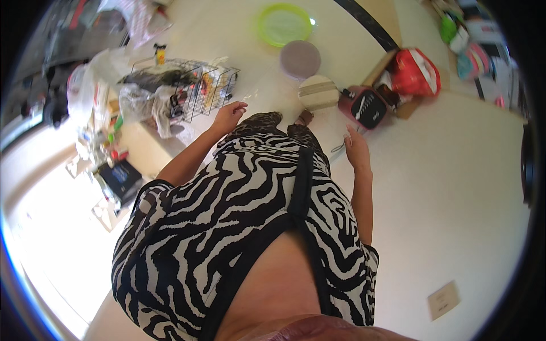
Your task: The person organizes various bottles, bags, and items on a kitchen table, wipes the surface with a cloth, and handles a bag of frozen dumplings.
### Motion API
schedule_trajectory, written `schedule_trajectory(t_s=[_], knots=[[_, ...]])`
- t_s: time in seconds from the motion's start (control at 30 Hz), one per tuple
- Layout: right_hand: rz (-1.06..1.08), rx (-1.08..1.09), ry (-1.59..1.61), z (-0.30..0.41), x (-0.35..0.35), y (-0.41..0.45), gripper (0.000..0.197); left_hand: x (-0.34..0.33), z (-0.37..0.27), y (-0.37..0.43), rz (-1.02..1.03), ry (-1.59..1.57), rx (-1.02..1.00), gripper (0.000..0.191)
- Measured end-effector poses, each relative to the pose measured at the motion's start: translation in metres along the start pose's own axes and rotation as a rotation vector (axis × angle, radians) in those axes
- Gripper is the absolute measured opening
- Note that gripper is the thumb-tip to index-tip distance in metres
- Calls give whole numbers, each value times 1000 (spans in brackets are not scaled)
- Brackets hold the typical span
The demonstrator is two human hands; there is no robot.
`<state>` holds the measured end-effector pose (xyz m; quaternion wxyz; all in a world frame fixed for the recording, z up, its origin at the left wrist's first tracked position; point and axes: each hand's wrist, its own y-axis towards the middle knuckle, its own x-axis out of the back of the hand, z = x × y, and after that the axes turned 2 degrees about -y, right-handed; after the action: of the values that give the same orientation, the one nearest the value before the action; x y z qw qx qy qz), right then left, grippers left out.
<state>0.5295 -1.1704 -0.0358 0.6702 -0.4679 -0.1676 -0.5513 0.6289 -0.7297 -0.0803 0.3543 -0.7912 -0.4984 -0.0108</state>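
My left hand (230, 117) hangs loosely curled beside a black wire basket (204, 91), apart from it, with nothing seen in it. The basket is filled with bags, cloth and small packages. My right hand (357, 147), also with nothing seen in it, hangs near a dark red box-shaped appliance (352, 106) with a black front panel (371, 110). A thin looped cord (338, 148) lies close to that hand. Before my feet are a round pale stool or cushion (318, 92) with a striped band, a round greyish-purple top (300, 59) and a lime-green round basin (285, 24).
A red plastic bag (413, 72) sits on a cardboard box (405, 111) beyond the appliance. Left, clear plastic bags (104, 76) and a dark box (120, 179) crowd a ledge. Beside me on the right is a pale wall (448, 170) with a switch plate (443, 300).
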Motion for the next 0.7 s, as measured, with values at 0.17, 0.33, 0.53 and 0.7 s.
schedule_trajectory(t_s=[0.17,0.33,0.53,0.7], knots=[[154,213,-105,-22,-4,44,40,5,-32,-60,-363,-71,5,26],[279,213,-208,6,18,79,37,10,-62,-92,-639,-142,14,30],[422,272,-209,62,35,127,38,29,-72,-107,-948,-217,-52,37],[414,451,-257,97,32,174,40,34,-61,-119,-1105,-238,14,40]])
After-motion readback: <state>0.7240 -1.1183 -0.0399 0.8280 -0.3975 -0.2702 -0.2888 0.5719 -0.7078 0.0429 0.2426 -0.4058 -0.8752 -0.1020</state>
